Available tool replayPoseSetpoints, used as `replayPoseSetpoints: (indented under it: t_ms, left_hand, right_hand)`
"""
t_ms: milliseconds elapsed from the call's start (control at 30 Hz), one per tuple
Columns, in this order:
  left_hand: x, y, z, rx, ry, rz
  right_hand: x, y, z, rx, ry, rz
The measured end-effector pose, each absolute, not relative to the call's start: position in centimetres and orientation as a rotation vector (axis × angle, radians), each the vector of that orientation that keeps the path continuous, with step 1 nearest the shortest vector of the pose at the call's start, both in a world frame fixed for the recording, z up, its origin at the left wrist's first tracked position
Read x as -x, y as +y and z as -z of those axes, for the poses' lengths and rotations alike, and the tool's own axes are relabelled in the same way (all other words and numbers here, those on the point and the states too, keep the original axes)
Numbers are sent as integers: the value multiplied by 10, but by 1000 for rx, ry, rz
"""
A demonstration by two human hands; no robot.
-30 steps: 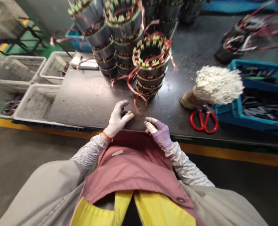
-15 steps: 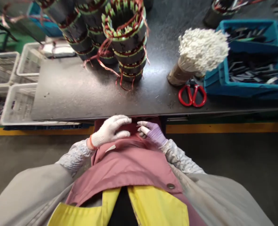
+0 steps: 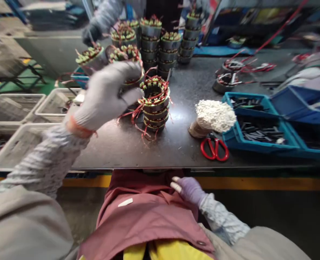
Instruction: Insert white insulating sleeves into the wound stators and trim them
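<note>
As my white-gloved left hand (image 3: 105,95) hovers loosely curled, holding nothing, beside stacked copper-wound stators (image 3: 156,108) with red leads (image 3: 131,116) left loose, my purple-gloved right hand (image 3: 189,189) rests open.

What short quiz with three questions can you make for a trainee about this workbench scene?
1. The right hand is gloved in which colour? A) white B) purple C) black
2. True or false: the red-handled scissors lie on the dark bench, outside the blue crate.
3. Which parts stand stacked on the bench near the raised left hand?

Key: 1) B; 2) true; 3) wound motor stators with red leads
</note>
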State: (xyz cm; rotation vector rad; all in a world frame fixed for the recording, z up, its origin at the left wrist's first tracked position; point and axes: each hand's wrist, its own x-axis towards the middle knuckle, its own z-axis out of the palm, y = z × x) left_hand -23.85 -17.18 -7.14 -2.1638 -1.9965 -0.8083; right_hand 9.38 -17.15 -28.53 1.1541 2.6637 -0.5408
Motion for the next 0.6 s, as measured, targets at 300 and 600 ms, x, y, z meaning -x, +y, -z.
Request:
replayPoseSetpoints:
  t_ms: [300,600]
  left_hand:
    - [232,-66,115,2131,-1902,304]
    - [179,-187,98,2315,-1481,720]
  right_hand:
    - [-151,-74,202,-2104,3353,-510]
    - [-116,-31,196,-1976,3268,-386]
